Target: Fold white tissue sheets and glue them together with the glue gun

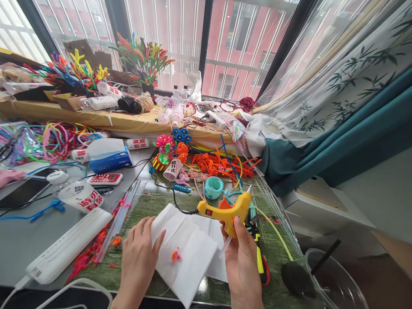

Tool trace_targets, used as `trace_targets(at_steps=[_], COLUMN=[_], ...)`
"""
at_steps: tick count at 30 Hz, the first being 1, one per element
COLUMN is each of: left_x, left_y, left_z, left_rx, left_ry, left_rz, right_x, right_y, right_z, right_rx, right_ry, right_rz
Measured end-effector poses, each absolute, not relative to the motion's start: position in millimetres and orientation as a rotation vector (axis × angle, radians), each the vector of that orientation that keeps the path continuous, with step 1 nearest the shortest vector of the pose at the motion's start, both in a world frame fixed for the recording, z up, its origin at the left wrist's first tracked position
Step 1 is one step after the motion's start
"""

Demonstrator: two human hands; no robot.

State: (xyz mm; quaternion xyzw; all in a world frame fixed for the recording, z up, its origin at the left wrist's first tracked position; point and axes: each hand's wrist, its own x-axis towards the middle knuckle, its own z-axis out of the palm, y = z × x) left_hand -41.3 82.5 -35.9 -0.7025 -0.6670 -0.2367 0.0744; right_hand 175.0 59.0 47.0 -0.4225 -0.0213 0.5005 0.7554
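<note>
My right hand (242, 262) grips the handle of a yellow and orange glue gun (225, 210), held above the green table mat (277, 244) with its black cord trailing left. My left hand (139, 257) lies flat with fingers spread on the left edge of a white folded cloth (189, 253). A small orange and pink piece (175, 255) sits on the cloth between my hands. A clear glue stick (225, 246) pokes out below the gun by my right thumb.
A heap of orange pipe cleaners (222, 165), a teal tape ring (213, 187), paper cups (80, 195), a tissue box (109, 161) and a white power strip (64, 249) crowd the table. Pliers (260, 257) lie right of my hand. A clear bin (328, 283) stands at the lower right.
</note>
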Motion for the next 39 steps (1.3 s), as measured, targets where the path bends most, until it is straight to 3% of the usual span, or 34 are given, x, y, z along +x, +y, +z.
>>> trace_targets(at_steps=[13, 17, 23, 29, 39], left_x=[-70, -83, -69, -56, -50], left_y=[90, 84, 47, 45, 56], left_z=[-38, -26, -28, -37, -27], left_rx=[-2.082, -1.964, -2.146, -2.324, -2.354], left_ry=[-2.198, -2.134, -1.669, -1.714, -1.658], left_rz=[-0.611, -0.657, -0.649, -0.332, -0.404], right_x=[177, 176, 173, 168, 170], right_y=[61, 61, 62, 61, 63], right_z=[38, 38, 33, 32, 34], right_rx=[-0.948, -0.966, -1.002, -1.026, -0.989], right_ry=[-0.067, -0.068, -0.093, -0.111, -0.077], right_rz=[1.074, 1.064, 1.081, 1.083, 1.11])
